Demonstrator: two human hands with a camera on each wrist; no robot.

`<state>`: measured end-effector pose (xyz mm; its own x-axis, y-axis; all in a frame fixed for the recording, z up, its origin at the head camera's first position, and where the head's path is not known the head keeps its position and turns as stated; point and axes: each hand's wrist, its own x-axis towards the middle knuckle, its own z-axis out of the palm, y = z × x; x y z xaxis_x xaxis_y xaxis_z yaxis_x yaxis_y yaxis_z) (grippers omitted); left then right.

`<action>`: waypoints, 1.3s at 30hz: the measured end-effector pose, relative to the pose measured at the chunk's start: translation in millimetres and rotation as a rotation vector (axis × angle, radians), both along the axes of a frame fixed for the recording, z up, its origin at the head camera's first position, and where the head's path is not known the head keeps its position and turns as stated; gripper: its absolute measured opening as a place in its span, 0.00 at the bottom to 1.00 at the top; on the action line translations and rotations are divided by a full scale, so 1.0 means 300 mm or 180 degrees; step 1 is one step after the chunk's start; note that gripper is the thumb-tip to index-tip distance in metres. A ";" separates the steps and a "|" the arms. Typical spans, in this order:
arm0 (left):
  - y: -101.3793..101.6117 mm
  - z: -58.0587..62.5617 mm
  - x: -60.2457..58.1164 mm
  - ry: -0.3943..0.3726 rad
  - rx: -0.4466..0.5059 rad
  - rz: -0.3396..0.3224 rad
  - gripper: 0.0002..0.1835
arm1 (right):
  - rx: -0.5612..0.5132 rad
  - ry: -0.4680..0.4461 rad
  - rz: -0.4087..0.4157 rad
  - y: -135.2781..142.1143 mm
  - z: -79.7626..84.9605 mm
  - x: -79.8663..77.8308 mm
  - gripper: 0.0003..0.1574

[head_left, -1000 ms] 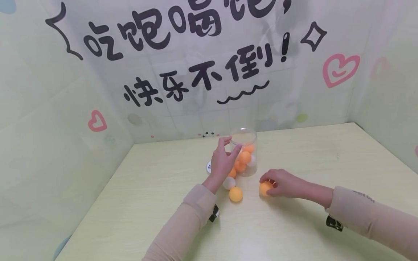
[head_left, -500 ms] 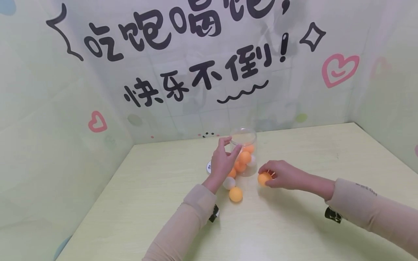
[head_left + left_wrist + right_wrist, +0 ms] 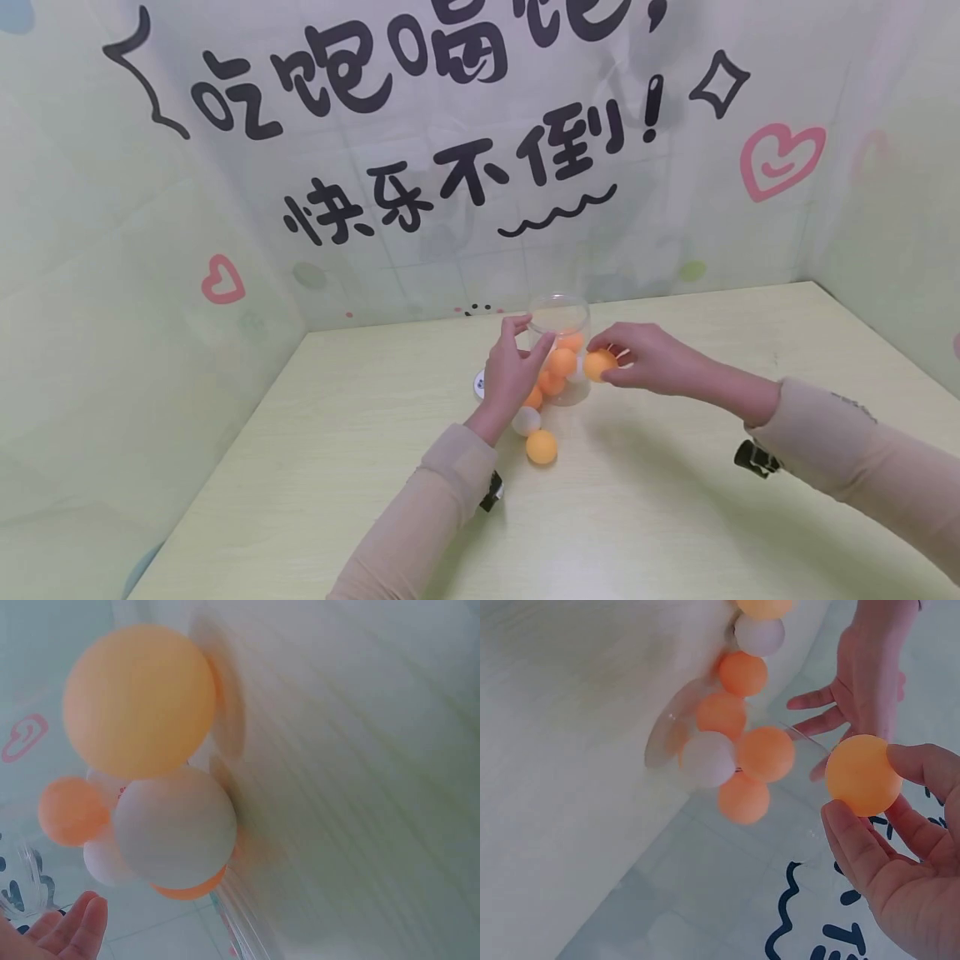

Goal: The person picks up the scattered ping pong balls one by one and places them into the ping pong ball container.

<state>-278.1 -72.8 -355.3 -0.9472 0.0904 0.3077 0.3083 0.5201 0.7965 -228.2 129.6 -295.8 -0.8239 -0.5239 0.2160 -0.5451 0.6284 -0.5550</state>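
My left hand (image 3: 512,367) steadies an upright clear plastic jar (image 3: 572,398) near its rim, thumb in front and fingers at the left side. Inside the jar lie several orange and white ping-pong balls (image 3: 765,754). Beside the jar's right wall, my right hand (image 3: 649,358) pinches a yellow-orange ping-pong ball (image 3: 864,775) between thumb and fingertips, raised off the table. On the table below my left wrist, a short row runs toward me: an orange ball (image 3: 533,398), a white ball (image 3: 527,421) and a yellow-orange ball (image 3: 542,447).
A white round piece with a dark print (image 3: 480,384) lies left of the jar, partly hidden by my left hand. The light wooden table (image 3: 360,467) ends at a printed fabric wall (image 3: 420,275) behind the jar, with more fabric on both sides.
My right hand has lifted the yellow-orange ping-pong ball from the table and carried it up and slightly left to the jar's side. The left hand and jar have stayed put.
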 end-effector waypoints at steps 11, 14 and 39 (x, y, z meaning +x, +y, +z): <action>-0.001 0.006 0.000 -0.0051 0.0027 0.0014 0.32 | -0.0190 0.0117 -0.0119 -0.026 0.072 -0.035 0.19; 0.000 0.005 -0.003 -0.0036 0.0015 0.0026 0.33 | -0.0259 0.0137 -0.0128 -0.032 0.083 -0.048 0.19; -0.030 -0.002 0.020 0.0011 0.0027 -0.0074 0.32 | -0.0417 0.0247 -0.0555 -0.120 0.091 -0.112 0.20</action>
<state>-272.3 -81.8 -356.0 -0.9438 0.1096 0.3119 0.3231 0.5060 0.7998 -261.9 93.5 -268.6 -0.8778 -0.3384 0.3390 -0.4788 0.6421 -0.5987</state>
